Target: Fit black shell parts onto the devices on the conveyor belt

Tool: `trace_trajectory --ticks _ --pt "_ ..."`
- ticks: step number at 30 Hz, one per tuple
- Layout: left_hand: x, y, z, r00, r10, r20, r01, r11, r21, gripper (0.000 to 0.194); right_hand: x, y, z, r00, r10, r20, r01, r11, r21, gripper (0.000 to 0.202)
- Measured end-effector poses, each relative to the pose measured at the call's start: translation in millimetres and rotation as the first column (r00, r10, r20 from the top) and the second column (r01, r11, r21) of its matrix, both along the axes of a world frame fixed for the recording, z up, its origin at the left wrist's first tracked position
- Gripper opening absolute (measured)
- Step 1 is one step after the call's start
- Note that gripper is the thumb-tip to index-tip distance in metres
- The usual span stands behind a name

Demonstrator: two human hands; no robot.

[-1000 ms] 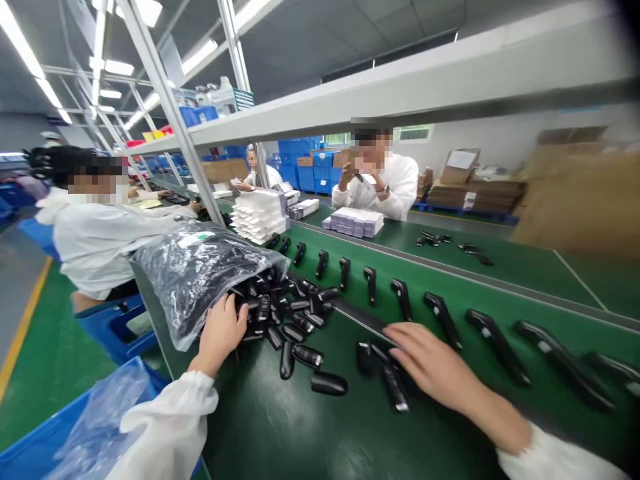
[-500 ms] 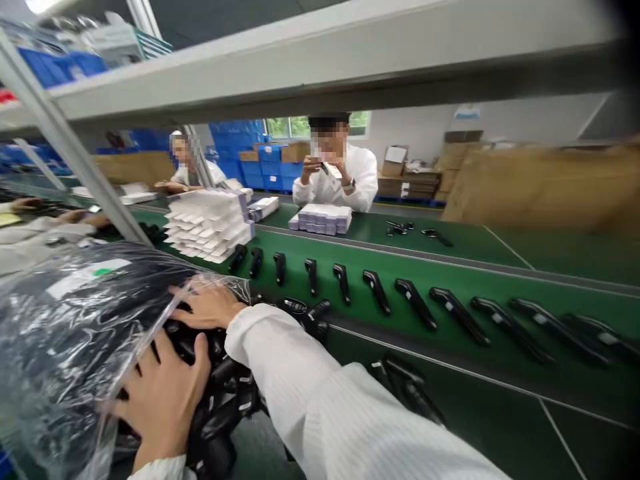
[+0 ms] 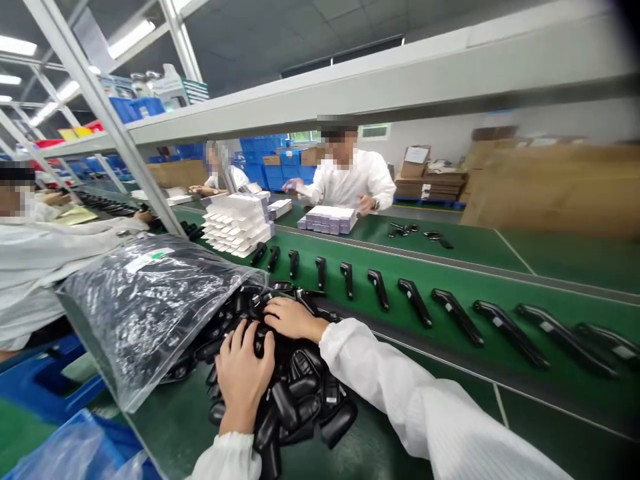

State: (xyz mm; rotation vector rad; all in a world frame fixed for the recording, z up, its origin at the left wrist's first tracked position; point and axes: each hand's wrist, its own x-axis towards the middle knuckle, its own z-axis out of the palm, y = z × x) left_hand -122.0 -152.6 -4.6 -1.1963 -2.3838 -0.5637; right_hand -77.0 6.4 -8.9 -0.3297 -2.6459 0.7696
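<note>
Both hands lie on a pile of black plastic parts (image 3: 300,393) on the green table. My left hand (image 3: 245,373) rests palm down on the near left of the pile with its fingers apart. Just beyond it, my right hand (image 3: 293,319) reaches over the top of the pile, fingers spread over the parts. A large clear plastic bag (image 3: 145,307) lies on its side to the left, its open mouth facing the pile, with black parts inside near the mouth.
Black handle-shaped parts (image 3: 413,300) lie in a row on the green belt (image 3: 360,267). White boxes (image 3: 235,223) are stacked behind it. One person (image 3: 350,180) sits across, another (image 3: 60,267) at left. Blue bins (image 3: 75,447) stand lower left. A shelf beam (image 3: 350,87) crosses above.
Both hands have moved right, out of the bag's mouth and onto the pile. More of the pile now shows. The view has shifted, and the person across has lowered their hands.
</note>
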Motion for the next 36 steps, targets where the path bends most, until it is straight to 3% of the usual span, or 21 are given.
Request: trace_trajectory --ticks 4,9,15,18,21,25,28,31,34,36 --pt "57 -1 -0.3 0.997 -0.069 0.020 0.069 0.998 -0.004 0.048 79 -10 3.4 0.997 -0.069 -0.017 0.066 0.987 -0.144 0.038" --pt "120 11 -8.3 0.970 -0.239 0.038 0.238 0.971 0.018 0.049 190 -19 16.9 0.990 -0.122 -0.070 0.105 0.972 -0.208 0.036" --pt "193 11 -23.6 0.894 -0.443 0.065 0.447 0.891 -0.072 0.056 303 -40 15.4 0.949 -0.279 -0.149 0.242 0.944 -0.226 0.033" --pt "232 9 -22.1 0.833 -0.551 0.051 0.553 0.828 -0.095 0.065 356 -42 18.3 0.888 -0.418 -0.191 0.369 0.896 -0.246 0.034" --pt "268 17 -9.4 0.713 -0.691 0.117 0.700 0.711 -0.061 0.071 407 -45 31.3 0.800 -0.568 -0.194 0.505 0.812 -0.294 0.037" --pt "306 44 15.7 0.387 -0.832 0.398 0.869 0.473 0.144 0.056 450 -62 51.3 0.703 -0.667 -0.247 0.548 0.729 -0.411 0.034" --pt "324 62 28.3 0.188 -0.858 0.478 0.876 0.367 0.313 0.040 470 -77 60.3 0.656 -0.712 -0.249 0.436 0.627 -0.646 0.033" --pt "335 74 34.3 0.040 -0.886 0.461 0.919 0.214 0.332 0.022 487 -82 63.6 0.724 -0.669 -0.171 0.213 0.451 -0.867 0.036" --pt "337 81 40.8 0.015 -0.911 0.413 0.977 0.102 0.189 0.024 507 -72 58.6 0.830 -0.557 -0.033 0.209 0.366 -0.907 0.036" --pt "333 80 44.8 0.071 -0.926 0.370 0.995 0.089 0.033 0.028 525 -55 49.6 0.806 -0.589 0.063 0.335 0.364 -0.869 0.034"
